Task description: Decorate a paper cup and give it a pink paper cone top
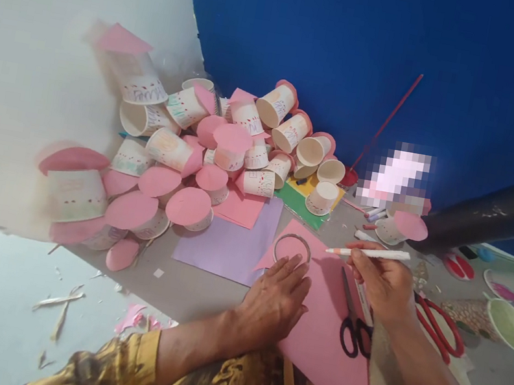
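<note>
A large pink paper sheet (326, 335) lies in front of me, with a thin grey ring (310, 249) resting on its upper part. My left hand (277, 294) lies flat on the sheet, its fingers stretched out and the fingertips at the near edge of the ring. In my right hand (387, 283) is a white marker (392, 255), held sideways with its orange tip pointing left toward the ring; the tip is apart from the ring. Black-handled scissors (351, 326) lie on the pink sheet between my hands, partly over a slim white strip.
Decorated paper cups (170, 146) with pink paper tops are heaped at the left and back. Purple paper (228, 247) lies left of the pink sheet. Red-handled scissors (447, 323) and a green-lined cup (511, 325) are at the right. A black pipe (496, 206) slants across the back right.
</note>
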Motion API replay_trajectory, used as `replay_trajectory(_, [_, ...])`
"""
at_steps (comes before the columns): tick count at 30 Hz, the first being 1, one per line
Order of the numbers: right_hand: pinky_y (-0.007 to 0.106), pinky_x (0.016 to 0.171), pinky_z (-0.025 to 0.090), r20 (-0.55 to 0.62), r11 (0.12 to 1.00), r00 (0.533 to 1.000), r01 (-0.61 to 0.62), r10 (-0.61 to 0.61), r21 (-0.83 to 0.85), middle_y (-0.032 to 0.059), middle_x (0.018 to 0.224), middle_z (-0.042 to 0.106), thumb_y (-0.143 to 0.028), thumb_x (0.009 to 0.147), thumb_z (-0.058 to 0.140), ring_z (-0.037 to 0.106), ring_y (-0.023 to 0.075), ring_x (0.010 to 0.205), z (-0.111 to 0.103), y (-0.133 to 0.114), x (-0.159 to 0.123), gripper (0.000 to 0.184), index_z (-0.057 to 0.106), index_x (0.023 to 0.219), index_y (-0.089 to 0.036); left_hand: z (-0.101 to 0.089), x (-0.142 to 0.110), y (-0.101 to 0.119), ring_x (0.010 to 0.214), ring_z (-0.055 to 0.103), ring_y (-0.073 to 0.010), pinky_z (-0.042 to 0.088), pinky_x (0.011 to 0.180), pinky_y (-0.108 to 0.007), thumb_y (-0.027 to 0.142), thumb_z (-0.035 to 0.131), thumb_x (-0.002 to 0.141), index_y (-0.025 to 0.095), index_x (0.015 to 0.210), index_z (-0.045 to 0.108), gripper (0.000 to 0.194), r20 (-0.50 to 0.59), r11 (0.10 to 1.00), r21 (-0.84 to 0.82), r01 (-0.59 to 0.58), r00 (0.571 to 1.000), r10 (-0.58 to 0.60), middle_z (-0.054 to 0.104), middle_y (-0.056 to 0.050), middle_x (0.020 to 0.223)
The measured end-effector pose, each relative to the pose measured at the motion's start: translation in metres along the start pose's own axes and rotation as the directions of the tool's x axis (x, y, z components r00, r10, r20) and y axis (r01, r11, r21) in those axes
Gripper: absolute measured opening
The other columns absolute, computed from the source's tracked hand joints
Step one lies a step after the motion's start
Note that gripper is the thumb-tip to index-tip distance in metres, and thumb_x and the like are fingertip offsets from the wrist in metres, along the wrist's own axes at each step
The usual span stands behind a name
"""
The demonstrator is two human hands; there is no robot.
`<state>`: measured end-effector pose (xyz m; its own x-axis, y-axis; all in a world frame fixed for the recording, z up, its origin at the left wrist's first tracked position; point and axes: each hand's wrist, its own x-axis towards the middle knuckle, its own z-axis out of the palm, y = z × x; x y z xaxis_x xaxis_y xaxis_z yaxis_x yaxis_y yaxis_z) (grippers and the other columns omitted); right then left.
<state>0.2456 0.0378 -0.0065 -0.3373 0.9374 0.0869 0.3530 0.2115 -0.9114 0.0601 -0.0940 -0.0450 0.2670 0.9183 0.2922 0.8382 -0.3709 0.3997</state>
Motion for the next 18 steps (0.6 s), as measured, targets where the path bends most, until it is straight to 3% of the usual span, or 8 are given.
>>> replay_trajectory(5, [0.026, 0.049, 0.046, 0.066, 0.996, 0.998, 0.016, -0.010, -0.088, 0.0013, 0.067, 0.066, -0.052, 0.089, 0.066, 0.057, 0.0153, 0.054, 0.013, -0.009, 0.014, 0.035, 0.067, 0.099, -0.019, 0.000, -0.001, -0.001, 0.141, 0.048, -0.0353, 0.039, 0.118, -0.049, 0.031, 0.064, 0.091, 0.007, 0.124, 0.059, 0.041, 0.039, 1.000, -0.007, 0.019, 0.999, -0.019, 0.060, -0.020, 0.142])
replay_trajectory(10, [0.026, 0.053, 0.045, 0.157, 0.983, 0.987, 0.062, -0.034, -0.174, 0.0026, 0.070, 0.070, -0.052, 0.090, 0.064, 0.058, 0.0159, 0.056, 0.034, -0.035, 0.031, 0.035, 0.068, 0.095, -0.018, 0.002, -0.002, -0.003, 0.140, 0.049, -0.0358, 0.037, 0.119, -0.050, 0.033, 0.064, 0.092, 0.005, 0.129, 0.057, 0.047, 0.057, 1.000, -0.015, 0.021, 0.998, -0.020, 0.058, -0.019, 0.145])
replay_trajectory(18, [0.028, 0.059, 0.041, 0.356, 0.891, 0.923, 0.280, -0.147, -0.357, 0.0020, 0.065, 0.069, -0.044, 0.088, 0.060, 0.057, 0.0163, 0.059, 0.085, -0.061, 0.068, 0.029, 0.062, 0.070, -0.020, 0.000, -0.001, -0.001, 0.136, 0.051, -0.0364, 0.035, 0.119, -0.050, 0.039, 0.062, 0.092, 0.004, 0.133, 0.056, 0.054, 0.077, 0.998, -0.038, 0.059, 0.996, -0.056, 0.060, -0.019, 0.143])
